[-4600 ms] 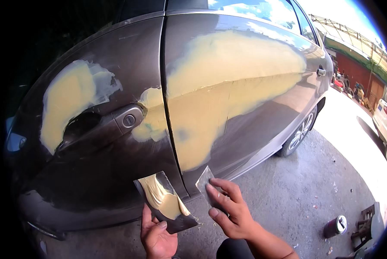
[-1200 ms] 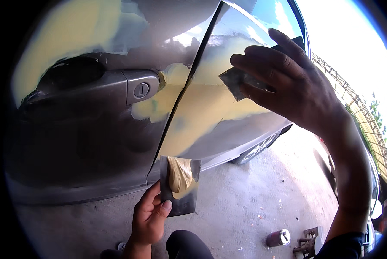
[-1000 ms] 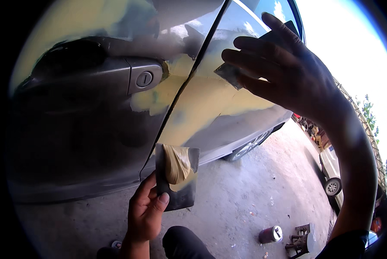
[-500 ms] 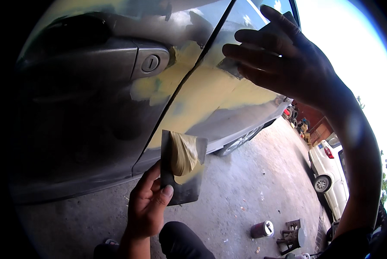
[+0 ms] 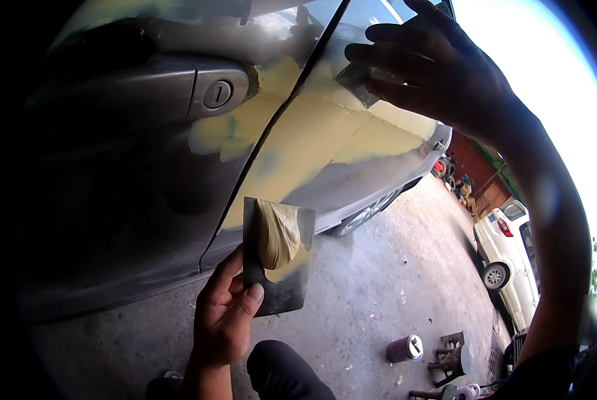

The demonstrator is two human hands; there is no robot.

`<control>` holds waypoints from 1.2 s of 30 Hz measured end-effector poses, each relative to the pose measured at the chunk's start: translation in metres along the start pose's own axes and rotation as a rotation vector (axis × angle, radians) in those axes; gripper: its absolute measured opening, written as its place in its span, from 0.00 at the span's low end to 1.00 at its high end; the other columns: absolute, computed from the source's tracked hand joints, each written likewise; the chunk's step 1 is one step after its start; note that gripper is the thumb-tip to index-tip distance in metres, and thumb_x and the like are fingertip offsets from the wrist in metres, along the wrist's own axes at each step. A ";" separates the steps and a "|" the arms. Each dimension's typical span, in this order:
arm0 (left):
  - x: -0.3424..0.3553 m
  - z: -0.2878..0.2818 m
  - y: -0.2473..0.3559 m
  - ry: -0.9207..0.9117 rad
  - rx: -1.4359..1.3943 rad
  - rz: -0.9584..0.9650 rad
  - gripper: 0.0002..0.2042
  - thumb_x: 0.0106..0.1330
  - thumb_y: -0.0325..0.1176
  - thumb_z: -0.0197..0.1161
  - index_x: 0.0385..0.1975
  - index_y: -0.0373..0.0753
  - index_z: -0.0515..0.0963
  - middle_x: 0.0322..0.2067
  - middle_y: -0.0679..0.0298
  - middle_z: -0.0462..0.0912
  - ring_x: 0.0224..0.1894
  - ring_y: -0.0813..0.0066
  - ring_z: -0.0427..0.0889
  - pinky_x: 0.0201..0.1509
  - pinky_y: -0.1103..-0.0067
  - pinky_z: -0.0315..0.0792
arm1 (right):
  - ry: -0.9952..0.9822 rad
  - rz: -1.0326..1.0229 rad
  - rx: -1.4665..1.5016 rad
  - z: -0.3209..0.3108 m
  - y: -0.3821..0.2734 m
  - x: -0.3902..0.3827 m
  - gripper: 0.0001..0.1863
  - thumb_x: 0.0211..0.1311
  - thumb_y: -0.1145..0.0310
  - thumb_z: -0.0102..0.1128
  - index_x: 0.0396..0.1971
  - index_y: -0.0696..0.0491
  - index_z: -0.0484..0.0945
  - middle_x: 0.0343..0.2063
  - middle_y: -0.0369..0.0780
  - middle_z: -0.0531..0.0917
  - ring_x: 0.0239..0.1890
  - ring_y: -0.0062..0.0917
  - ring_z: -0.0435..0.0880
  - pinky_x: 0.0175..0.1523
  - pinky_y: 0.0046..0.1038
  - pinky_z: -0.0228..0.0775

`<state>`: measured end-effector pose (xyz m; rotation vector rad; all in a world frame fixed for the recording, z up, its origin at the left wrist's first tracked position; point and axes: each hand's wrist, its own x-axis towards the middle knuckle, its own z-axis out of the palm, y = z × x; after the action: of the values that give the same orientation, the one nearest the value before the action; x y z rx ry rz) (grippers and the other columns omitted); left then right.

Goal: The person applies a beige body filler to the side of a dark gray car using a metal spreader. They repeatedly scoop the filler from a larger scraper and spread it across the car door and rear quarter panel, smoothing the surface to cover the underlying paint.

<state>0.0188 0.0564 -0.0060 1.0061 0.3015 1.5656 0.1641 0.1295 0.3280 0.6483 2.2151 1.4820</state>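
My left hand (image 5: 228, 313) grips the lower left corner of a flat dark plate (image 5: 278, 297), thumb on its face. A thick smear of beige body filler (image 5: 276, 237) covers the plate's upper half. At the upper right, my right hand (image 5: 438, 77) reaches up to the car's side with its fingers stretched over a dark, thin putty spreader (image 5: 357, 85). One corner of the spreader lies at the beige-patched car panel (image 5: 318, 140); the rest is hidden behind the fingers. Beige filler lies on both sides of the dark door gap.
The dark car door (image 5: 125, 180) with its handle and round lock (image 5: 217, 95) fills the left. On the concrete floor are a can (image 5: 405, 348) and a small stool (image 5: 453, 357). A white van (image 5: 508, 260) stands further off at right.
My right hand has moved slightly upward along the panel, and more of the spreader's corner shows below the fingers. The left hand and plate have barely shifted. The view has shifted a little.
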 end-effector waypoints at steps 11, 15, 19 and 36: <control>-0.003 0.001 0.002 0.041 0.014 0.040 0.26 0.69 0.24 0.50 0.67 0.27 0.57 0.54 0.51 0.77 0.57 0.72 0.75 0.64 0.77 0.62 | 0.539 -0.278 -0.164 0.049 -0.007 -0.015 0.26 0.46 0.72 0.72 0.49 0.43 0.78 0.56 0.36 0.79 0.61 0.32 0.74 0.71 0.51 0.58; -0.006 0.002 0.003 0.063 0.012 0.033 0.26 0.68 0.23 0.50 0.67 0.27 0.57 0.55 0.50 0.77 0.58 0.72 0.74 0.64 0.77 0.61 | 0.555 -0.287 -0.159 0.057 -0.005 -0.011 0.23 0.50 0.69 0.69 0.49 0.42 0.78 0.56 0.37 0.78 0.61 0.32 0.73 0.71 0.50 0.57; -0.010 0.002 0.004 0.074 0.014 0.047 0.27 0.68 0.22 0.49 0.67 0.26 0.56 0.56 0.50 0.76 0.60 0.71 0.73 0.65 0.76 0.61 | 0.561 -0.203 -0.202 0.068 0.005 -0.021 0.22 0.52 0.70 0.67 0.49 0.42 0.78 0.58 0.36 0.77 0.62 0.33 0.72 0.72 0.51 0.56; -0.032 0.037 0.007 0.184 -0.360 0.201 0.33 0.66 0.19 0.47 0.72 0.37 0.47 0.68 0.52 0.60 0.69 0.60 0.62 0.71 0.60 0.60 | 0.639 0.176 1.627 0.106 -0.231 -0.087 0.31 0.44 0.72 0.70 0.56 0.49 0.79 0.61 0.49 0.70 0.59 0.45 0.72 0.61 0.41 0.67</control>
<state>0.0385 0.0128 0.0070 0.6279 0.0398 1.8205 0.2577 0.0816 0.0815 0.7949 3.6232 -0.5749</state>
